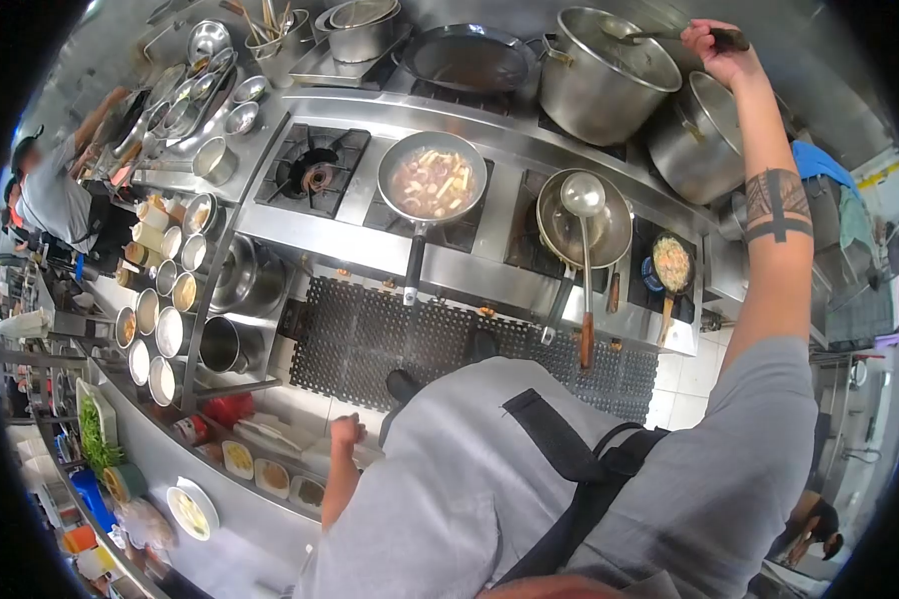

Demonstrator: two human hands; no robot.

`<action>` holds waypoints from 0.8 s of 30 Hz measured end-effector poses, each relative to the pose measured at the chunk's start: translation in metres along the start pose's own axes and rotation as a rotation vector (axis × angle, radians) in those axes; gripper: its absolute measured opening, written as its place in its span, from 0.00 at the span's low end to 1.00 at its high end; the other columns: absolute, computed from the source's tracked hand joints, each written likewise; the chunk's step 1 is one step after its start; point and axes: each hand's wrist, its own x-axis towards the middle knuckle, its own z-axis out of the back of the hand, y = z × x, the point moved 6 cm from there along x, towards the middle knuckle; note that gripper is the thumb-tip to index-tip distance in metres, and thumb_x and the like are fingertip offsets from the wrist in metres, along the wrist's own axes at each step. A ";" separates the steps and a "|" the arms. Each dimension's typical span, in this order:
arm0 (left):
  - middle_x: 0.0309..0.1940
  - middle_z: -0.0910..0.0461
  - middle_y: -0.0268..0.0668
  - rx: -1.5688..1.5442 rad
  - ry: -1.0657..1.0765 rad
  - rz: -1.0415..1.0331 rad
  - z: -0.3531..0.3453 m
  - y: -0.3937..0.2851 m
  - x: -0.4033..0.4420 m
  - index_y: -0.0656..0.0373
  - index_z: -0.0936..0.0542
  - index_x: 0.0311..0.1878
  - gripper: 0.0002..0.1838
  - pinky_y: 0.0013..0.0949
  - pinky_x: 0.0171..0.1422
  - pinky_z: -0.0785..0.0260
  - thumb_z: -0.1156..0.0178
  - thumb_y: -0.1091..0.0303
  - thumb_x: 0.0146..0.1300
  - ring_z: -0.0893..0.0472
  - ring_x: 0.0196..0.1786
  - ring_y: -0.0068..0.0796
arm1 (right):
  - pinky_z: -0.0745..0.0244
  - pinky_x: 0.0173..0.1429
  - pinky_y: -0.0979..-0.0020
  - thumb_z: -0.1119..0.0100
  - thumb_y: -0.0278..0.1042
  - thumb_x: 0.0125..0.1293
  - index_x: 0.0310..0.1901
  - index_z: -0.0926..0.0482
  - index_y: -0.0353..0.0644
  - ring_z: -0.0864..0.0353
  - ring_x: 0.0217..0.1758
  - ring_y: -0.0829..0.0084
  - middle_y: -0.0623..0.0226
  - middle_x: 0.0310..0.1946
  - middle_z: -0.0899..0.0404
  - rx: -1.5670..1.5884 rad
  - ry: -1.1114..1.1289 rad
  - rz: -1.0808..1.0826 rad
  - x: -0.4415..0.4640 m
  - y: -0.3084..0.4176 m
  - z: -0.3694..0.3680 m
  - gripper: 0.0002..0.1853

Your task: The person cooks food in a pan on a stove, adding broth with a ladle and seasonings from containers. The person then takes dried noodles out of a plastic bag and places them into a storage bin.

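My right hand (721, 50) is raised at the top right, closed around the dark handle of a long-handled utensil (659, 36). The utensil's far end reaches into a large steel stockpot (609, 110); its head is too unclear to name. Low beside my body, my left hand (348, 430) is curled closed with nothing visible in it. In front of me, a frying pan (415, 150) holds pale strips and pieces in liquid. To its right, a ladle (583, 200) lies across another pan (619, 240). A small skillet (666, 285) with food sits farther right.
A bare burner (315, 175) is left of the frying pan. Behind stand a wide dark pan (466, 60) and a second stockpot (684, 150). Several round containers (170, 329) line the left side. Another person (60, 195) works at far left. A perforated mat (370, 329) covers the floor.
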 end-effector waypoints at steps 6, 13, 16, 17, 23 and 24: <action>0.27 0.19 0.45 -0.024 0.000 -0.030 0.003 -0.027 -0.008 0.67 0.24 0.39 0.11 0.34 0.24 0.26 0.44 0.67 0.64 0.19 0.23 0.36 | 0.30 0.23 0.77 0.51 0.25 0.73 0.56 0.44 0.18 0.27 0.26 0.73 0.55 0.37 0.30 -0.051 -0.023 -0.011 -0.046 -0.028 -0.054 0.20; 0.21 0.22 0.43 -0.040 0.037 0.055 0.052 0.024 -0.002 0.63 0.25 0.30 0.08 0.35 0.19 0.30 0.44 0.69 0.62 0.22 0.18 0.35 | 0.31 0.23 0.79 0.53 0.26 0.74 0.50 0.39 0.22 0.27 0.28 0.76 0.61 0.37 0.32 0.001 0.076 -0.120 -0.094 -0.143 -0.095 0.13; 0.19 0.23 0.42 0.159 0.059 0.004 0.076 0.043 -0.006 0.60 0.25 0.24 0.11 0.38 0.17 0.32 0.42 0.67 0.62 0.21 0.18 0.37 | 0.31 0.23 0.79 0.54 0.24 0.74 0.55 0.41 0.18 0.27 0.29 0.78 0.60 0.39 0.31 0.045 0.122 -0.185 -0.092 -0.209 -0.084 0.17; 0.19 0.22 0.42 0.084 0.026 0.059 0.083 0.052 -0.002 0.59 0.25 0.24 0.13 0.40 0.19 0.31 0.39 0.65 0.62 0.20 0.20 0.37 | 0.32 0.22 0.80 0.53 0.24 0.73 0.54 0.39 0.16 0.27 0.29 0.79 0.61 0.38 0.30 0.038 0.112 -0.176 -0.089 -0.234 -0.079 0.16; 0.23 0.20 0.43 0.029 0.010 0.101 0.091 0.042 0.005 0.62 0.23 0.30 0.11 0.38 0.23 0.29 0.41 0.64 0.62 0.19 0.23 0.37 | 0.35 0.20 0.80 0.43 0.22 0.63 0.40 0.23 0.25 0.29 0.22 0.80 0.65 0.25 0.26 -0.349 -0.029 -0.186 -0.048 -0.387 -0.030 0.08; 0.23 0.20 0.44 0.046 0.014 0.077 0.087 0.033 0.005 0.63 0.23 0.32 0.10 0.38 0.23 0.29 0.41 0.64 0.62 0.19 0.23 0.37 | 0.36 0.19 0.80 0.42 0.23 0.61 0.41 0.20 0.29 0.30 0.19 0.80 0.68 0.20 0.27 -0.477 -0.102 -0.194 -0.048 -0.412 -0.028 0.08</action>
